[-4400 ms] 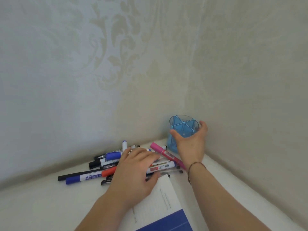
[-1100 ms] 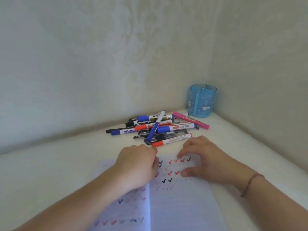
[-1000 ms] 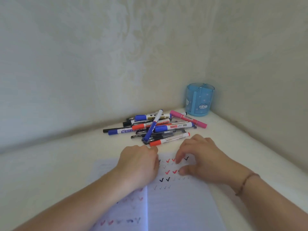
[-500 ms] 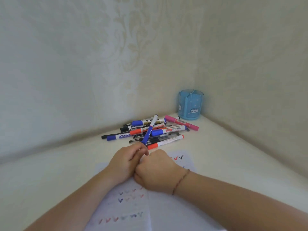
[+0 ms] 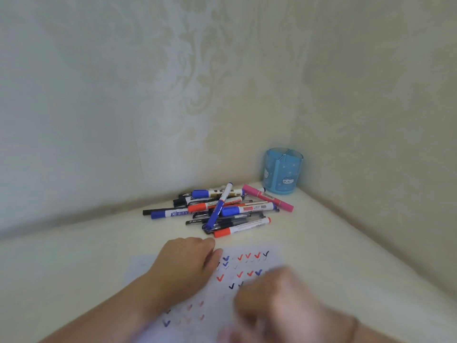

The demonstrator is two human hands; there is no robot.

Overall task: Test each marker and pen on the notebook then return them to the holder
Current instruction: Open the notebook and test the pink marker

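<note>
Lying open near the worktop's (image 5: 74, 263) front edge, the notebook (image 5: 249, 271) has the left hand (image 5: 184, 264) resting on it, fingers loosely curled, holding nothing. The right hand (image 5: 277, 298) is blurred; I cannot tell its grip. Pens (image 5: 217, 209) lie heaped toward the back corner beside the blue holder (image 5: 283, 173), under patterned wallpaper (image 5: 173, 82).

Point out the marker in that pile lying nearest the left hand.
The red-capped white marker at the pile's near edge. Its red cap end points toward the left hand, while every other marker and pen lies farther back toward the wall.

translucent blue plastic holder (image 5: 283, 172) (glossy), glossy plastic markers (image 5: 217, 210), matt paper notebook (image 5: 247, 273)
</note>
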